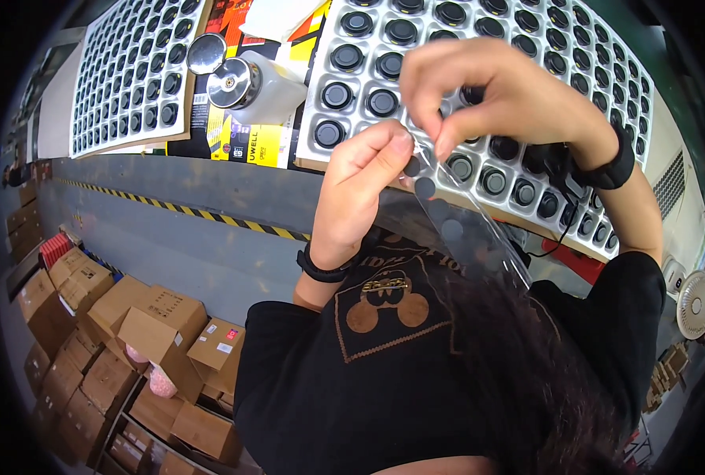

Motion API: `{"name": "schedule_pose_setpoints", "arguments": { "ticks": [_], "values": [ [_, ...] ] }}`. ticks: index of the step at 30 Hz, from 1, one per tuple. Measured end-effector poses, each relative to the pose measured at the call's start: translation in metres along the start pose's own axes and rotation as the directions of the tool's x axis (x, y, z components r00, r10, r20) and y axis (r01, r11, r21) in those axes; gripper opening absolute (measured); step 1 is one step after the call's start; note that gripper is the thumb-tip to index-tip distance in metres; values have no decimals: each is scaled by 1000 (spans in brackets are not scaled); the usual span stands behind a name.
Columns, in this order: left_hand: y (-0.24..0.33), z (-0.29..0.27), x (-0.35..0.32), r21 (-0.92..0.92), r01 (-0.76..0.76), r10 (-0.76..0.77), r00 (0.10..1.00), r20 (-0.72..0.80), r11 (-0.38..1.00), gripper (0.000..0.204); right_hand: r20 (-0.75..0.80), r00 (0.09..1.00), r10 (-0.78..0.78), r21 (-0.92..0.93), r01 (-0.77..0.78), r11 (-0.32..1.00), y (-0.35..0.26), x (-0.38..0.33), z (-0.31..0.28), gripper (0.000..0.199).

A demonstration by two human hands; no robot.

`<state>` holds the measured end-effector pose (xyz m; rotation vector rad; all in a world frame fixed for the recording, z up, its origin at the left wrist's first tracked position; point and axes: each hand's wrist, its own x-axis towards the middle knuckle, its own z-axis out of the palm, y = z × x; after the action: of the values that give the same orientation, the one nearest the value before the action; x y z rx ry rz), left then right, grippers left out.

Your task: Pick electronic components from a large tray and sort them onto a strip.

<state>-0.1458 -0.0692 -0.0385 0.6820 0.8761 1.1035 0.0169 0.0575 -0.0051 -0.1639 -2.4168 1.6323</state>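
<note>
Handling a clear strip (470, 222) of dark discs (424, 188), best kept taut in clamped left fingers (400, 143), with right fingers (427, 112) close together, unclear whether gripping.

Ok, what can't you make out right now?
All in the head view:
Right hand: whether it pinches anything, hidden by its own fingers.
Large tray: some cells, covered by that hand; far edge, cut off by the picture's top.
Clear strip: lower end, lost against the dark shirt.

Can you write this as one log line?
left hand pinches clear strip with dark discs | right hand near strip's upper end | silver tray holds black parts
</note>
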Motion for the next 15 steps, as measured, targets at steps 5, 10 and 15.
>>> {"name": "schedule_pose_setpoints", "arguments": {
  "ticks": [5,10,15],
  "values": [
    [-3,-1,1,143,-123,148,973,-177,982,21,-557,769,313,256,-199,946,-29,-19,4,31],
    [-5,-4,5,227,-334,397,845,-359,915,18,-739,631,237,140,-201,970,-43,-40,37,53],
    [-7,0,12,409,-377,535,742,-404,831,12,-588,739,328,122,-319,940,-48,-45,58,71]
  ]
}}
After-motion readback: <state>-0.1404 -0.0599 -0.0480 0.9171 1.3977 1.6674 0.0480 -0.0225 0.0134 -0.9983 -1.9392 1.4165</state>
